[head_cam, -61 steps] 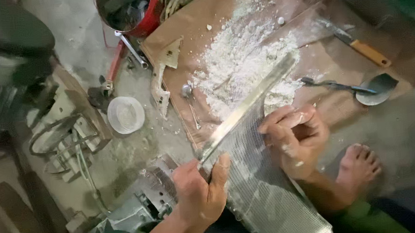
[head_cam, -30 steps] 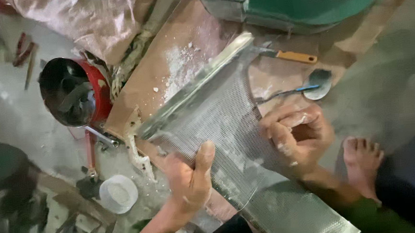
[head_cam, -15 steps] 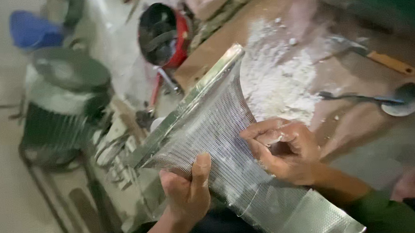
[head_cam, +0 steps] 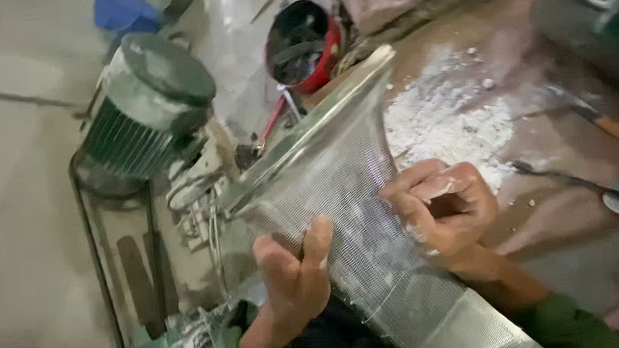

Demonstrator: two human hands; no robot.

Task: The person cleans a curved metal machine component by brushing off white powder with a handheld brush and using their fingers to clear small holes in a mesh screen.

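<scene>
Mesh sheet (head_cam: 339, 194), silvery and finely perforated with a folded metal rim along its far edge, is being held tilted above the dusty floor (head_cam: 25, 213). Left hand (head_cam: 294, 275) is gripping its near-left edge, thumb lying across the mesh. Right hand (head_cam: 444, 212) is curling its fingers against the sheet's right side. White powder (head_cam: 450, 126) is lying scattered on the brown board (head_cam: 553, 173) beyond, beside a red helmet (head_cam: 302, 45).
</scene>
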